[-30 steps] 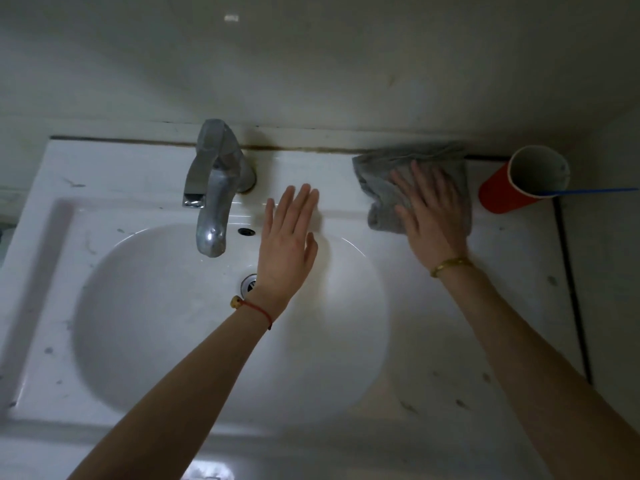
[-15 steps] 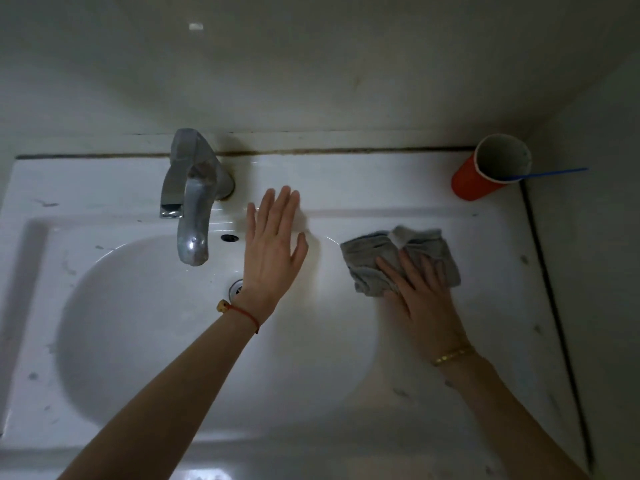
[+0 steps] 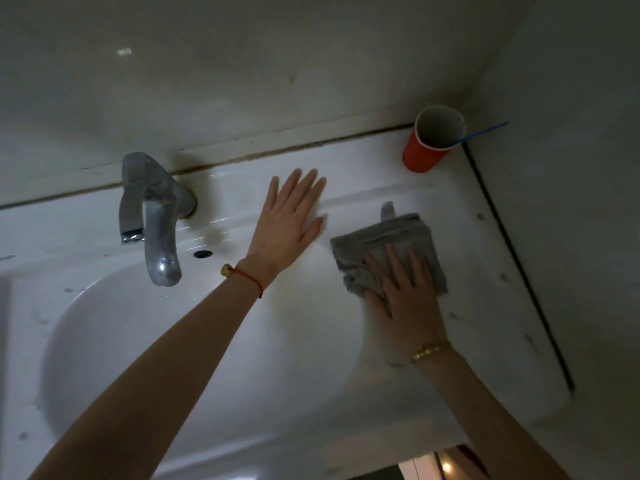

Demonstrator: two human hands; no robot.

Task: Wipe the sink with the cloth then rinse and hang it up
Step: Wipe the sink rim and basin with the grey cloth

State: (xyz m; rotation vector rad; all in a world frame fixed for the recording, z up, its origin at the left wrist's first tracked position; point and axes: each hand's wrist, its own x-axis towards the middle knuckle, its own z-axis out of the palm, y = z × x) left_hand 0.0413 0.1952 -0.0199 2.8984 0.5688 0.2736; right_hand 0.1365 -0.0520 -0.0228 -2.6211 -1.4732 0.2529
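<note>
On the right ledge of the sink [image 3: 485,289], my right hand [image 3: 405,299] presses the grey cloth [image 3: 384,244] flat, fingers straight; my left hand [image 3: 291,216] rests spread beside the tap [image 3: 156,216], holding nothing. I judge I'm mid-wipe: specks remain, rinsing and hanging not yet done

White sink [image 3: 485,258], grey cloth [image 3: 388,244] on ledge, red cup [image 3: 420,157] in corner

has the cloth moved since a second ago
Yes. The cloth, under the right hand, came away from the red cup at the back ledge, toward the near side by the basin.
</note>
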